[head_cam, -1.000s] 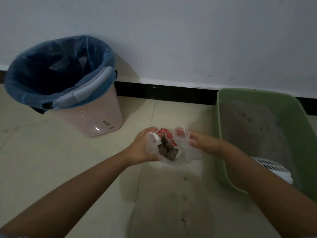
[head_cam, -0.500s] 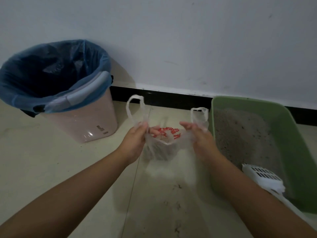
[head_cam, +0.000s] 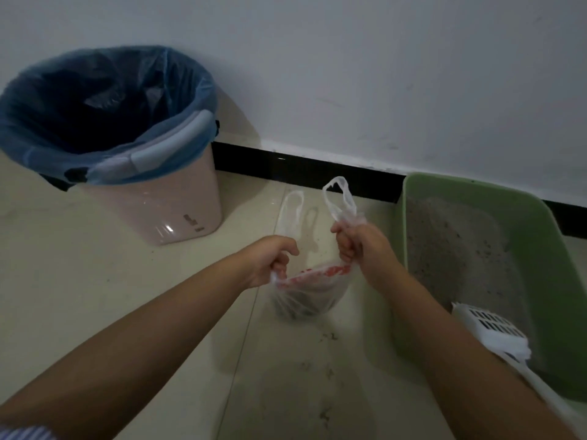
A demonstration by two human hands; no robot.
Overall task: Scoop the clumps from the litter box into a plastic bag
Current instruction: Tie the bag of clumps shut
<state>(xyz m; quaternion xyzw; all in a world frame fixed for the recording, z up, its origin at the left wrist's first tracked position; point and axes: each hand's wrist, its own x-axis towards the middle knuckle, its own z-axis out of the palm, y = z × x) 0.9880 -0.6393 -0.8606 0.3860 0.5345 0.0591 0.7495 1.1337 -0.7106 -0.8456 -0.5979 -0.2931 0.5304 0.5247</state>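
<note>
A clear plastic bag (head_cam: 306,296) with red print hangs between my hands over the floor, dark clumps showing in its bottom. My left hand (head_cam: 270,260) grips the bag's left handle in a fist. My right hand (head_cam: 359,246) grips the right handle, whose loop sticks up above my fingers. The green litter box (head_cam: 540,214) stands on the floor to the right, filled with grey litter. A white slotted scoop (head_cam: 492,328) lies in its near end.
A pink bin (head_cam: 152,201) lined with a blue bag stands at the left against the white wall. Specks of litter dot the tiled floor (head_cam: 317,376) beneath the bag. A black skirting strip runs along the wall.
My hands went from holding the bag's mouth open to closing into fists round its two handles. The bag now hangs lower, pulled taut between them.
</note>
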